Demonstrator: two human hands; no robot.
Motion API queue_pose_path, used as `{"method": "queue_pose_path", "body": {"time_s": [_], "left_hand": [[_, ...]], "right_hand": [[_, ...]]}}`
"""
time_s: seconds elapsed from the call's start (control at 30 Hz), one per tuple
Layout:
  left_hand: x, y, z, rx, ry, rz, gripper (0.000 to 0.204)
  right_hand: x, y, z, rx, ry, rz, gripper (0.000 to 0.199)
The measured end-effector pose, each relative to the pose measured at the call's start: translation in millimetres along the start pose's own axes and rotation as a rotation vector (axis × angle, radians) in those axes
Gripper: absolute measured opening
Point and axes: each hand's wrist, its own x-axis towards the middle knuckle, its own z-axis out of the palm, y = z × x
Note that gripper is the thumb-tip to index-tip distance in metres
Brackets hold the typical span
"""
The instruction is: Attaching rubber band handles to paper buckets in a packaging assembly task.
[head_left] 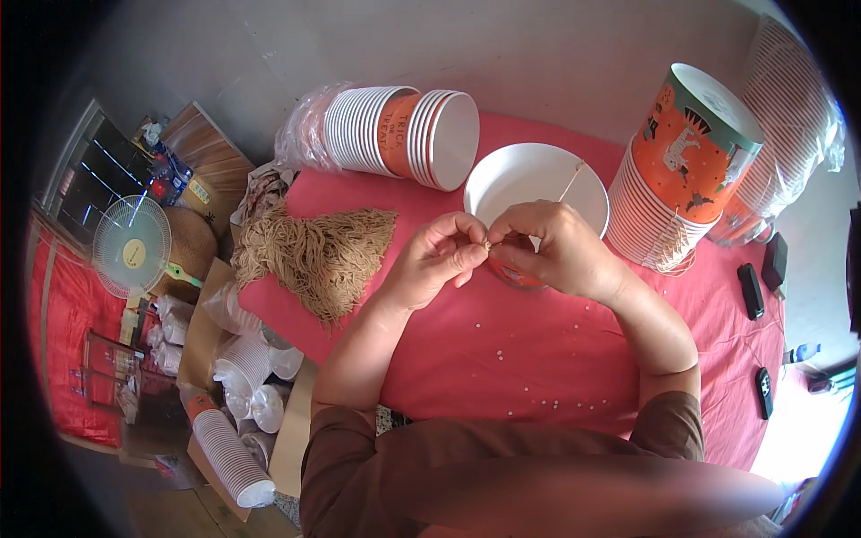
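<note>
My left hand [441,256] and my right hand [549,249] meet fingertip to fingertip over a red-covered table [502,359], pinching a thin tan string at one spot. Under my right hand sits a paper bucket [529,193], white inside and orange outside, with a string end sticking up over its rim. A heap of cut tan strings [314,251] lies to the left of my left hand.
A sleeve of stacked buckets [404,133] lies on its side at the back. An upright stack of orange buckets [686,170] stands at the right, more wrapped ones behind. Dark small devices [752,289] lie at the right edge. A fan [132,247] and boxes of cups [235,408] sit on the floor to the left.
</note>
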Motion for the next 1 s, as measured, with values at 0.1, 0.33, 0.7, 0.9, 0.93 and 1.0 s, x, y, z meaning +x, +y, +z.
{"method": "queue_pose_path", "body": {"time_s": [0.1, 0.33, 0.7, 0.9, 0.93, 1.0], "left_hand": [[0.6, 1.3, -1.1, -0.008, -0.003, -0.005, 0.011], [-1.0, 8.3, -0.5, -0.025, 0.003, 0.017, 0.011], [-1.2, 8.9, -6.7, -0.180, -0.025, -0.032, 0.010], [-1.6, 10.4, -7.2, -0.233, 0.014, -0.088, 0.010], [-1.2, 10.9, -5.2, -0.236, 0.034, -0.090, 0.011], [-1.2, 10.4, -3.7, -0.238, 0.057, -0.091, 0.011]], "right_hand": [[0.6, -0.5, -0.2, -0.029, 0.033, -0.008, 0.009], [-0.6, -2.9, -0.2, -0.063, 0.047, -0.018, 0.010], [-0.5, 0.5, 1.2, -0.151, 0.068, -0.129, 0.012], [-0.6, 2.4, 3.1, -0.241, 0.102, -0.182, 0.013], [-0.6, 2.3, 2.5, -0.239, 0.101, -0.184, 0.013], [-0.4, 1.8, 1.3, -0.305, 0.060, -0.215, 0.009]]}}
